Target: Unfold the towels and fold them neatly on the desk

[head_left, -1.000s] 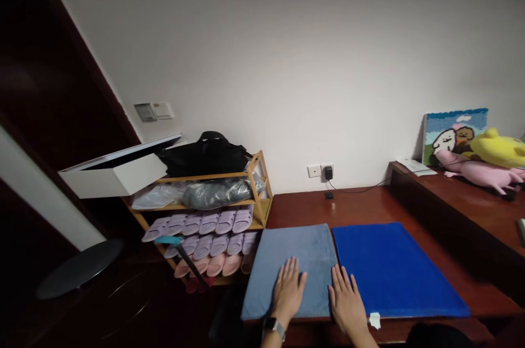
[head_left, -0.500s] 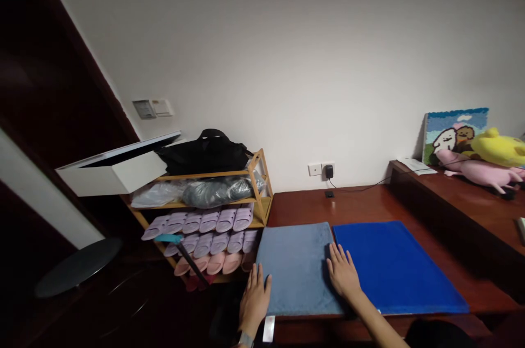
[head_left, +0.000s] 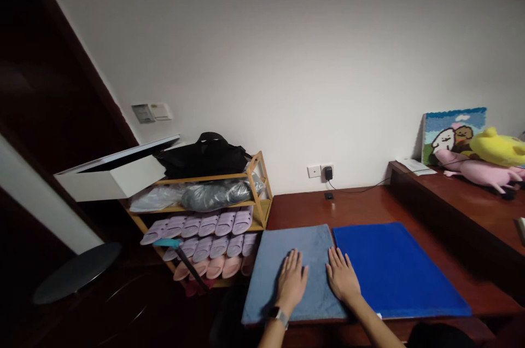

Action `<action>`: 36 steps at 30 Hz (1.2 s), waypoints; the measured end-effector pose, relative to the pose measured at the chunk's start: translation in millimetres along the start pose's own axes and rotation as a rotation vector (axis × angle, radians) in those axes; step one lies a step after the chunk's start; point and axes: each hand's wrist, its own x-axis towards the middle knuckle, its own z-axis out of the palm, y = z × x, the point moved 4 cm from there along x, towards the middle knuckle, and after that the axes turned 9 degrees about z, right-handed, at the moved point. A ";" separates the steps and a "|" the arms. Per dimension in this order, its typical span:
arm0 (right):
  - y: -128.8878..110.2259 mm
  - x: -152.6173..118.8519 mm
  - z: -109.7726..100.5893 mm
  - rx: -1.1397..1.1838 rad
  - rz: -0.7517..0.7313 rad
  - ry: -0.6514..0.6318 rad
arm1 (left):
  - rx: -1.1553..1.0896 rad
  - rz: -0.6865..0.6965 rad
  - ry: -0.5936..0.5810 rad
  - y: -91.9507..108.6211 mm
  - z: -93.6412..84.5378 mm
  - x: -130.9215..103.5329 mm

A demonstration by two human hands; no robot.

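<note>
A grey-blue square cushion or mat [head_left: 303, 233] lies flat on the brown wooden surface [head_left: 295, 208]. My left hand [head_left: 292, 281] rests flat near its middle, fingers stretched away from me; a watch is on that wrist. On the right edge of the same mat lies my right hand [head_left: 342, 277], fingers extended, beside the narrow gap between the two mats. To the right of it is a bright blue square mat [head_left: 402, 266], also flat. Neither hand grips anything.
A wooden shoe rack [head_left: 258, 189] with several purple and pink slippers [head_left: 209, 222] stands left, topped by a black bag [head_left: 205, 156] and a white box [head_left: 135, 175]. A plugged-in black adapter [head_left: 328, 173] is on the wall. Plush toys [head_left: 479, 170] lie on the raised ledge at right.
My left hand has moved right from the grey-blue mat's left edge to its middle. The mat's left front corner now spreads further left, and its white tag is out of sight. My right hand stays put.
</note>
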 end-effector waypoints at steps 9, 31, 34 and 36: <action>2.5 1.2 2.0 0.018 -0.008 0.024 | -0.142 0.059 -0.115 48.8 14.3 20.9; 5.1 3.6 3.2 0.035 -0.010 0.028 | 0.035 -0.148 -0.146 -55.1 1.2 1.4; 5.4 2.5 2.0 0.038 -0.007 0.016 | 0.102 -0.265 -0.134 -100.5 -5.7 -18.9; 5.3 1.2 1.9 0.031 0.000 0.005 | 0.125 -0.293 -0.103 -115.0 -5.1 -27.4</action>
